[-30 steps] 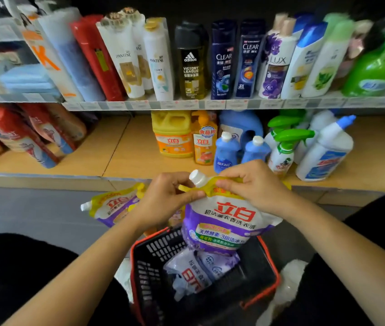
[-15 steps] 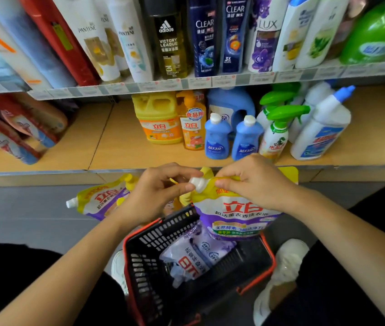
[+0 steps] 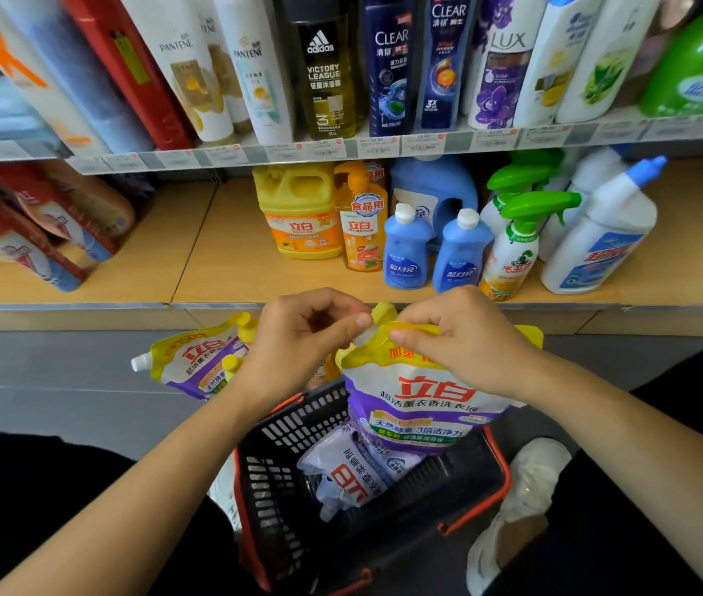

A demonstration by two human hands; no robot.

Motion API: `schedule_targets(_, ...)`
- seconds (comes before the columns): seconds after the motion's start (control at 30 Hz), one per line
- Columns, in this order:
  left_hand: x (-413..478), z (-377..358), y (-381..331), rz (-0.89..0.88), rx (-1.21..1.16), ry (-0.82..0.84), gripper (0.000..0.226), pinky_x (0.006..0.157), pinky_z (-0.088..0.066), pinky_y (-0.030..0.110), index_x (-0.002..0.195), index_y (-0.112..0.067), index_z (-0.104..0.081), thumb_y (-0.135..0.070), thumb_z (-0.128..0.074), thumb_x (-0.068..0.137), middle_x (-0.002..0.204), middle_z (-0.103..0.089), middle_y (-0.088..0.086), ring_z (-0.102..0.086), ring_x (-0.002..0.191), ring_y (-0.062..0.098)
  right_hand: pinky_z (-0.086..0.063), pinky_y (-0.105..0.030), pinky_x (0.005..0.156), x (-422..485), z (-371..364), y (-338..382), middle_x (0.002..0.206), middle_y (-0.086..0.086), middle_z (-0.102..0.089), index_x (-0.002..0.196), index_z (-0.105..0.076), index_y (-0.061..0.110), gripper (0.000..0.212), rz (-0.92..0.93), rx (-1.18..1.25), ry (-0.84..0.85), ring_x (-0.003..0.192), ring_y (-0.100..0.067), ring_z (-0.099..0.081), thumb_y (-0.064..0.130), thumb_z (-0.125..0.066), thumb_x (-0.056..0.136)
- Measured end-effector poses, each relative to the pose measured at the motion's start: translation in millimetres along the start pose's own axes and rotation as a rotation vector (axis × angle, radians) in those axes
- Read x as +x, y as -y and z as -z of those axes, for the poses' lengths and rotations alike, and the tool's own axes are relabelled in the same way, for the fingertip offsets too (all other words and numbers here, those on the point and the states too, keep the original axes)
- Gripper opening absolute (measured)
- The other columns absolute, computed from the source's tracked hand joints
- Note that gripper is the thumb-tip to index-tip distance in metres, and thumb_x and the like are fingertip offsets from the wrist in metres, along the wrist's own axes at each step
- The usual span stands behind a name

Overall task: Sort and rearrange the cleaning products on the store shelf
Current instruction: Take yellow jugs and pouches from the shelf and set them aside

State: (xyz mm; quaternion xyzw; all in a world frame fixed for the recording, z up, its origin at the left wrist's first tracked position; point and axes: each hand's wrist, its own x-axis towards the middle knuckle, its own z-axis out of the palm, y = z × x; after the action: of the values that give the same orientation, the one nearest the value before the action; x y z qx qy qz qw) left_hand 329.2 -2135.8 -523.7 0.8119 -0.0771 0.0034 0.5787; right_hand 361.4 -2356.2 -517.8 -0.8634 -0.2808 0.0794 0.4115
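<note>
Left hand (image 3: 304, 337) fingers pinch the spout of the purple refill pouch (image 3: 422, 406); right hand (image 3: 465, 344) fingers clamp its top edge above the basket (image 3: 289, 445).

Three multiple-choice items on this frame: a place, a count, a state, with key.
1. Where is the purple pouch held? A above the black basket; B on the upper shelf; C on the floor.
2. How many small blue white-capped bottles stand on the lower shelf? A one; B two; C four.
3. What does the left hand do? A hangs idle; B grips the basket; C pinches the pouch's spout.
Key: 1A, it hangs over the basket's rim; 2B, two stand side by side; 3C, the thumb presses at the spout.
</note>
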Motion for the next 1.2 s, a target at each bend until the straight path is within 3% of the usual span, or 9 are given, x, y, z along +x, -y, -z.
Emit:
schedule_targets(0.1,-2,-1,0,0.000,0.067,-0.048,0.023,0.064,-0.058,0.044,0.087,-0.021,-0.078,-0.042,-0.076,0.080,0.076,-0.074,0.002,-0.069,0.069,0.026,-0.048,-0.040,0.061,0,-3,-1,0.061,0.012,-0.062,0.077,-0.073,0.029,0.019,-0.011,0.000,-0.005,0.064,-0.011,-0.058,0.030,-0.067,0.094)
schedule_targets(0.2,-3,0,4,-0.011,0.192,-0.071,0.016,0.059,-0.054,0.033,0.081,-0.023,-0.077,-0.039,-0.079,0.084,0.073,-0.072,-0.004,-0.066,0.067,0.018,-0.043,-0.029,0.062,0,-8,0,0.061,0.025,-0.060,0.087,-0.079,0.030,0.012,-0.009,-0.007,0.023,0.066,-0.002,-0.058,0.030,-0.068,0.093)
schedule_targets(0.33,-3,7,7,-0.027,0.194,0.076,0.013,0.059,-0.046,0.015,0.095,-0.022,-0.078,-0.032,-0.076,0.088,0.080,-0.071,-0.019,-0.065,0.068,0.004,-0.043,-0.028,0.064,2,-9,-3,0.065,0.032,-0.061,0.089,-0.079,0.032,0.012,-0.023,0.017,0.021,0.069,0.000,-0.059,0.029,-0.068,0.093)
schedule_targets(0.53,-4,12,7,-0.189,0.147,0.145,0.014,0.082,-0.058,0.041,0.101,-0.015,-0.079,-0.020,-0.073,0.090,0.105,-0.074,-0.005,-0.070,0.103,0.019,-0.051,-0.034,0.069,5,-8,-6,0.074,0.018,-0.070,0.096,-0.080,0.030,0.011,-0.020,0.044,0.017,0.073,-0.002,-0.062,0.030,-0.070,0.092)
schedule_targets(0.73,0,11,9,-0.224,0.123,0.167,0.021,0.081,-0.056,0.033,0.111,-0.014,-0.076,-0.011,-0.073,0.091,0.111,-0.070,-0.002,-0.067,0.105,0.020,-0.051,-0.036,0.066,7,-8,-12,0.074,0.013,-0.072,0.098,-0.081,0.027,0.013,-0.005,0.067,-0.005,0.070,-0.003,-0.063,0.029,-0.070,0.093)
schedule_targets(0.9,-3,9,15,-0.076,0.006,0.093,0.039,0.070,-0.059,0.025,0.121,-0.031,-0.070,-0.025,-0.078,0.083,0.102,-0.073,-0.012,-0.069,0.085,0.016,-0.056,-0.049,0.075,7,-8,-16,0.089,0.006,-0.078,0.102,-0.080,0.025,0.014,-0.016,0.126,-0.048,0.084,-0.014,-0.071,0.026,-0.070,0.092)
schedule_targets(1.0,-1,5,27,-0.038,-0.008,0.023,0.033,0.075,-0.059,0.029,0.116,-0.033,-0.070,-0.035,-0.076,0.084,0.092,-0.076,-0.004,-0.071,0.086,0.018,-0.056,-0.049,0.076,7,-7,-17,0.089,0.001,-0.078,0.102,-0.080,0.020,0.014,-0.016,0.164,-0.097,0.085,-0.018,-0.072,0.022,-0.071,0.092)
schedule_targets(1.1,-1,6,53,0.041,-0.015,0.014,0.030,0.079,-0.058,0.026,0.118,-0.032,-0.069,-0.038,-0.069,0.089,0.101,-0.077,-0.004,-0.070,0.095,0.013,-0.057,-0.039,0.078,7,-4,-16,0.091,0.004,-0.078,0.102,-0.080,0.017,0.014,0.011,0.196,-0.151,0.087,-0.012,-0.072,0.018,-0.071,0.092)
schedule_targets(1.2,-5,1,83,0.298,-0.051,-0.030,0.036,0.087,-0.055,0.032,0.123,-0.023,-0.067,-0.044,-0.066,0.093,0.111,-0.074,-0.003,-0.068,0.108,0.019,-0.053,-0.015,0.071,7,1,-16,0.083,0.024,-0.074,0.104,-0.076,0.023,0.017,0.032,0.245,-0.183,0.084,0.004,-0.069,0.014,-0.070,0.091)
